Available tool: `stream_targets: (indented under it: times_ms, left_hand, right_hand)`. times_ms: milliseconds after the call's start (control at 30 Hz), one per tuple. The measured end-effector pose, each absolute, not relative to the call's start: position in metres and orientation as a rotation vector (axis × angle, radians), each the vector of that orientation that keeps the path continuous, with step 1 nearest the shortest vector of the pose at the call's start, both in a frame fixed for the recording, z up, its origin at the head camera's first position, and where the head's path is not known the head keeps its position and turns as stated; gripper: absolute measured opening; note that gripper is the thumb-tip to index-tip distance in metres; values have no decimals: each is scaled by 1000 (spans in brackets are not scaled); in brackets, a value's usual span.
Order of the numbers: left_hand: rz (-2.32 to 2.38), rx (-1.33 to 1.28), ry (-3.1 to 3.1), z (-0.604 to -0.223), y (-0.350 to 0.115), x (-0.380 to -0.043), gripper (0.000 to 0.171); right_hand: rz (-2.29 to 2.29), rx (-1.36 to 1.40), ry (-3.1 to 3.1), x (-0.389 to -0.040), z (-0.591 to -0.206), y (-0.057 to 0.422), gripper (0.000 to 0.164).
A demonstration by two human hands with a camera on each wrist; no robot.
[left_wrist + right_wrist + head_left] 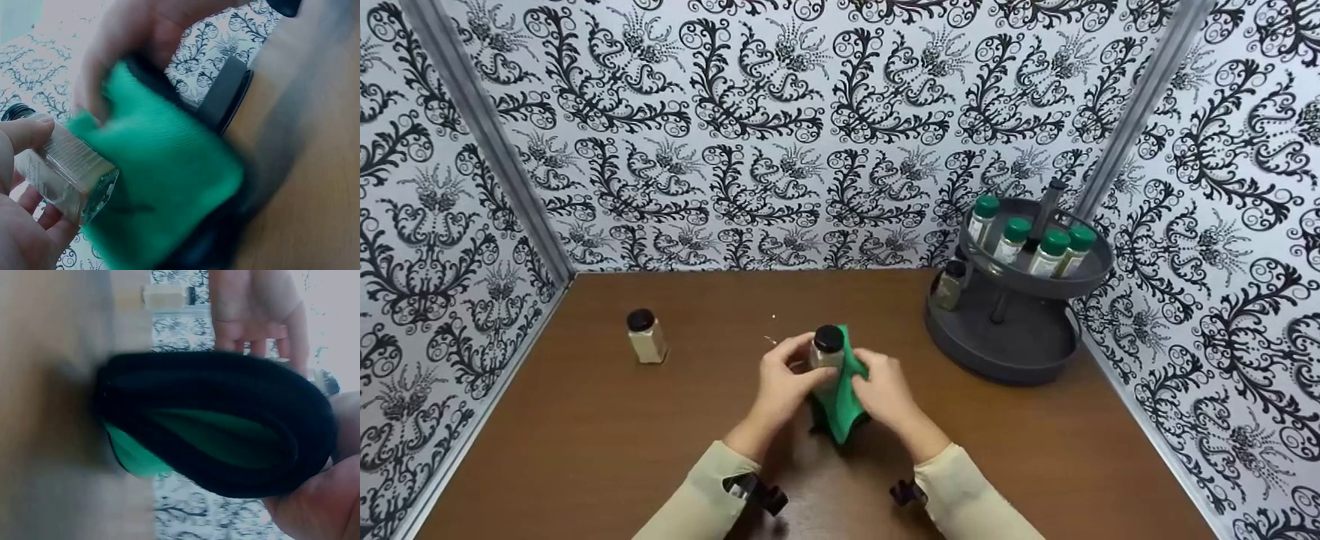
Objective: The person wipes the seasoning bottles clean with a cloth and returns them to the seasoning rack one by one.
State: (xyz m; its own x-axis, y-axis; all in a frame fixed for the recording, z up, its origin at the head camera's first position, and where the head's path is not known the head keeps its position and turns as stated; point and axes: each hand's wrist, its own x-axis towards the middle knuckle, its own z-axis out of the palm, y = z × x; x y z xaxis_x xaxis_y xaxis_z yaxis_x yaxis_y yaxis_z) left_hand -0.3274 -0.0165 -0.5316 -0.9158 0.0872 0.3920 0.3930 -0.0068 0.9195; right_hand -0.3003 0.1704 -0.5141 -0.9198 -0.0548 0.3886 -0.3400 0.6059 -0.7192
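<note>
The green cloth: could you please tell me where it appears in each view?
Head: the green cloth is just below centre, in the right hand.
Left wrist: the cloth fills the middle, down to the bottom edge.
Right wrist: the cloth spans the middle, mostly dark edge.
Shared landmark: the patterned wall.

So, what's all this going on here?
A person is holding a black-capped jar in their left hand and a green cloth with black edging in their right hand, close by it. Another black-capped jar stands off to the left, and a two-tier rack on the right holds green-capped jars.
</note>
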Motion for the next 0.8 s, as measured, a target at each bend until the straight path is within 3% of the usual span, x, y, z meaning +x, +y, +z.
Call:
stream_targets:
  times_ms: [333, 633, 800]
  left_hand:
    - [-2012, -475, -2111, -533, -16, -327, 52]
    - [-2040, -471, -2076, -528, -21, -327, 52]
    - [-2009, -500, -2098, -528, -21, -326, 53]
  right_hand:
    - [1509, 225, -2103, -290, -501, 164, 38]
    - [1310, 269, -2539, -300, -519, 167, 36]
    - [1452, 243, -2264, -292, -505, 165, 35]
